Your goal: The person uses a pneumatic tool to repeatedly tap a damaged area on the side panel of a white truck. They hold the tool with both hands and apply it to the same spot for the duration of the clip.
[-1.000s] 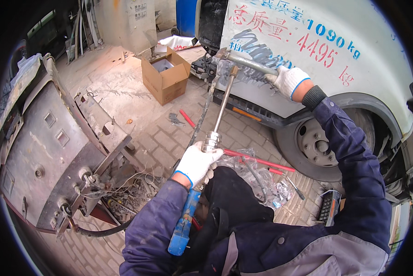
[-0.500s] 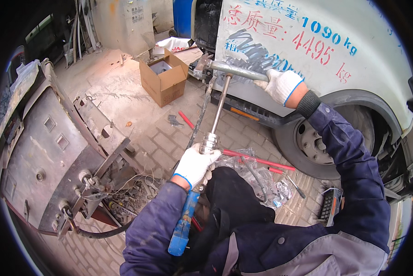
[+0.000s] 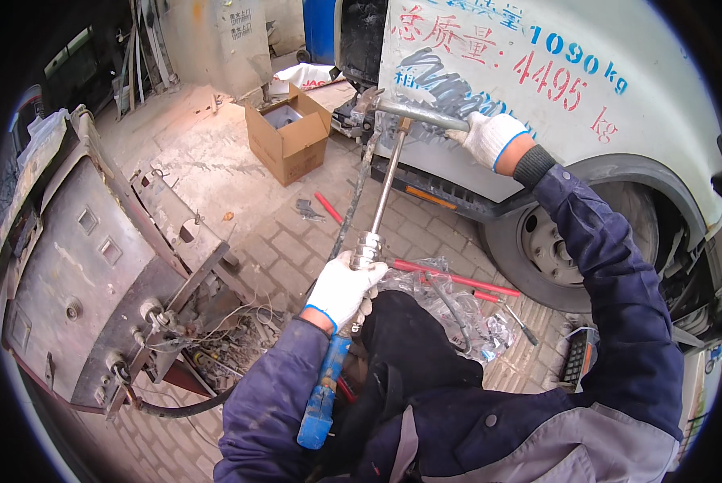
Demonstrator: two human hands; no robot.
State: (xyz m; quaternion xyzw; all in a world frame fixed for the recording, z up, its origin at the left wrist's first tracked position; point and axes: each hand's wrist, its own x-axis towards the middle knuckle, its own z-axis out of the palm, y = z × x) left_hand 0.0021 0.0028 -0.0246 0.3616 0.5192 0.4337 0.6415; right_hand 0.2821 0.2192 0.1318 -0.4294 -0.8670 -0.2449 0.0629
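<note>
In my gloved right hand (image 3: 496, 141), closed round its end, is a hammer (image 3: 421, 113) with a grey metal handle. Its worn head points left, away from my hand. My gloved left hand (image 3: 341, 288) is wrapped round the metal body of a blue-handled tool (image 3: 321, 402), whose grip slants down toward my lap. A ringed steel collar sits above those fingers, and a long thin steel rod rises from it. The rod's brownish top meets or overlaps the hammer handle; whether they touch I cannot tell.
A rusty metal panel (image 3: 71, 274) with wires and a hose fills the left. Ahead stands an open cardboard box (image 3: 290, 145). Red bars (image 3: 457, 282) and crumpled clear plastic (image 3: 437, 302) lie on the paving. To the right is a white vehicle with a wheel (image 3: 546, 249).
My right hand and the hammer have risen slightly, and the hammer head has shifted a little right. My left hand keeps the same hold on the blue-handled tool. The view has shifted slightly.
</note>
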